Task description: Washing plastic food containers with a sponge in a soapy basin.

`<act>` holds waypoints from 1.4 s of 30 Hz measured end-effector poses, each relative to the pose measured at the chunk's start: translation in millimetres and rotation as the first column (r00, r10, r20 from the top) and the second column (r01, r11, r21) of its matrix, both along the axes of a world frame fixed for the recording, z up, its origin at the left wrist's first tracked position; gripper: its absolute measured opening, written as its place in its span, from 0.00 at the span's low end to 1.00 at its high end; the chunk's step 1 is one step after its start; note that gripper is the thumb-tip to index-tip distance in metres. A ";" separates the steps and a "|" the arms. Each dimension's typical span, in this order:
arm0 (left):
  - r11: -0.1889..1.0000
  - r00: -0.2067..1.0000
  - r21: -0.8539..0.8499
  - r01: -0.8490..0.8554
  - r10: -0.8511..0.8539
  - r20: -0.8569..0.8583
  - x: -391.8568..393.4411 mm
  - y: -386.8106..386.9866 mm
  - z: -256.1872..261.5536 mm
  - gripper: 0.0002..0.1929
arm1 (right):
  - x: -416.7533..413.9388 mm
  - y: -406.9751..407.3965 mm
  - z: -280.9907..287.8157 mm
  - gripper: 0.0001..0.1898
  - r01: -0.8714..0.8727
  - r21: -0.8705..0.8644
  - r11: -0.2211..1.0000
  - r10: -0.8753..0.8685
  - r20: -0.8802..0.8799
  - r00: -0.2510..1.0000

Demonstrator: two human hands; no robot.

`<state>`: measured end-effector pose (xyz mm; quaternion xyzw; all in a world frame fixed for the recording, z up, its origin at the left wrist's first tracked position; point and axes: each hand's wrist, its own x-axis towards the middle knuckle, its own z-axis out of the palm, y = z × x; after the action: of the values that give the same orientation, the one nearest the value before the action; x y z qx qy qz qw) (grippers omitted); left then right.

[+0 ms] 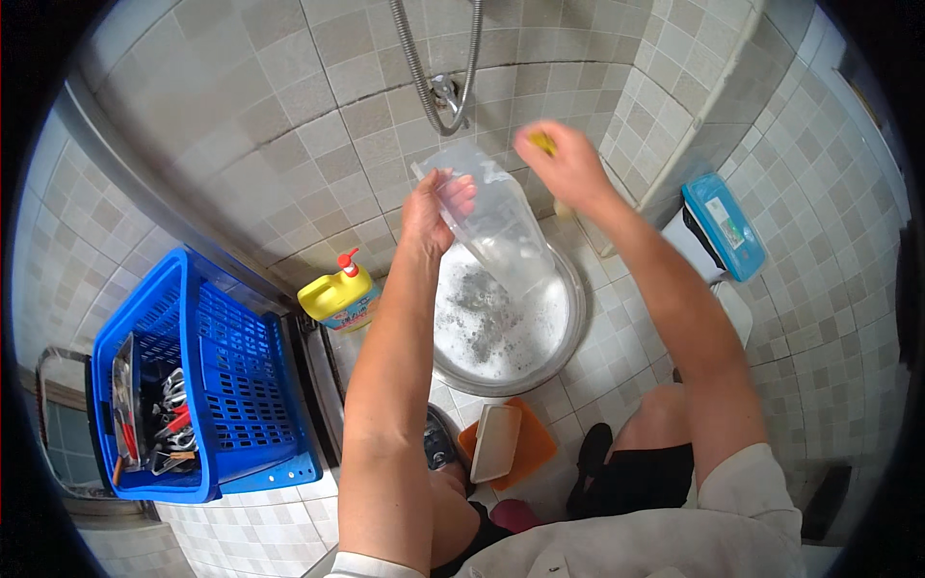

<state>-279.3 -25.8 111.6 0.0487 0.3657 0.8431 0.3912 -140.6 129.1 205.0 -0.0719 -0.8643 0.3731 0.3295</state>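
Note:
My left hand (pixel 426 217) grips the upper left rim of a clear plastic container (pixel 498 217), its fingers showing through the wall. The container is tilted, with its lower end over a round metal basin (pixel 580 311) of foamy water. Whether that end touches the foam is hard to tell. Up and to the right of the container, my right hand (pixel 567 166) is closed around a yellow scrubbing pad (pixel 542 142), apart from the container. Most of the pad is hidden by the fingers, and the hand is slightly blurred.
A yellow pump bottle (pixel 334 298) stands left of the basin. Farther left is a blue plastic basket (pixel 249 390) holding utensils. A metal shower hose (pixel 473 65) hangs above. Orange (pixel 536 437) and white plastic pieces (pixel 496 441) lie near my feet. A blue-lidded box (pixel 725 225) is right.

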 end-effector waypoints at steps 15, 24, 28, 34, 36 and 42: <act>0.994 0.998 0.098 0.056 -0.058 0.017 -17.8 19.1 -16.8 0.20 | -144.5 -23.8 70.4 0.12 -0.018 0.680 0.733 -0.333 0.383 0.862; 0.985 0.992 0.121 0.126 -0.128 0.010 -20.2 39.4 -20.5 0.24 | -161.5 3.9 68.7 0.13 -0.149 0.724 0.673 -0.299 0.452 0.840; 0.984 0.991 0.115 0.133 -0.136 0.015 -17.6 41.0 -20.0 0.22 | -153.4 -6.2 74.1 0.14 -0.133 0.727 0.673 -0.294 0.429 0.854; 0.982 0.986 0.094 0.164 -0.163 -0.021 -13.2 52.4 -18.5 0.25 | -152.2 3.0 72.9 0.14 -0.150 0.743 0.652 -0.275 0.416 0.867; 0.978 0.982 0.088 0.190 -0.189 -0.020 -10.7 56.5 -17.0 0.25 | -145.3 10.3 69.6 0.14 -0.144 0.755 0.640 -0.280 0.404 0.871; 0.983 0.985 0.068 0.169 -0.171 0.022 -11.7 50.0 -19.2 0.23 | -73.2 3.2 45.2 0.14 0.082 0.607 0.790 -0.133 0.040 0.990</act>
<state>-291.0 24.2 92.4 0.0810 0.3270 0.8188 0.4649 -213.9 132.3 250.2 -0.0268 -0.9451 0.0556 0.3209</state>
